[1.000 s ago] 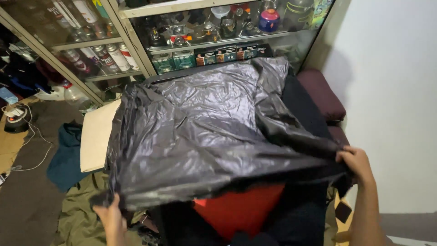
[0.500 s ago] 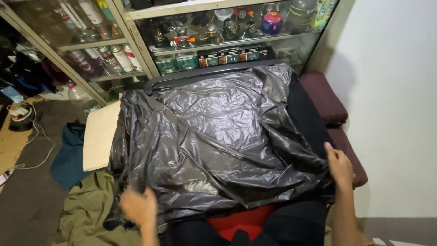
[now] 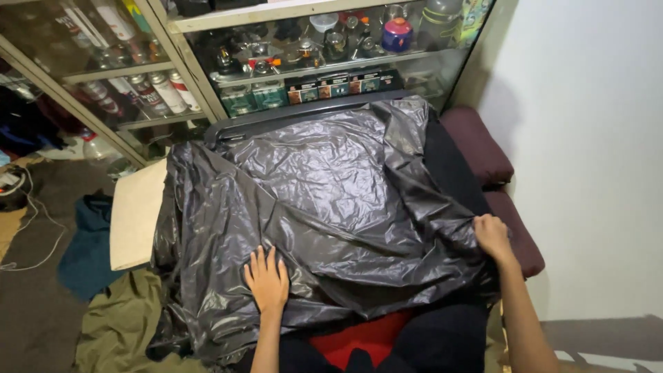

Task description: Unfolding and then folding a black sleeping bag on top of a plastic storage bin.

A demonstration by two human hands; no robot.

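Note:
A large crinkled black plastic bag (image 3: 324, 200) lies spread over a dark case-like object whose rim (image 3: 276, 117) shows at the far side. My left hand (image 3: 266, 280) rests flat on the near part of the bag, fingers apart. At the bag's near right edge, my right hand (image 3: 492, 236) has its fingers curled on the plastic; whether it grips the plastic is unclear. Red fabric (image 3: 359, 338) and black fabric (image 3: 442, 338) show below the bag's near edge.
A glass cabinet (image 3: 290, 62) with cans, bottles and small boxes stands behind. A maroon cushion (image 3: 483, 159) lies to the right against a white wall. On the floor at left are a beige board (image 3: 135, 211), teal cloth (image 3: 86, 242), olive cloth (image 3: 117, 324) and a cable (image 3: 34, 228).
The bag was held up by both hands, then lowered flat. My left hand has moved onto the bag's top and my right hand has come down to its right edge.

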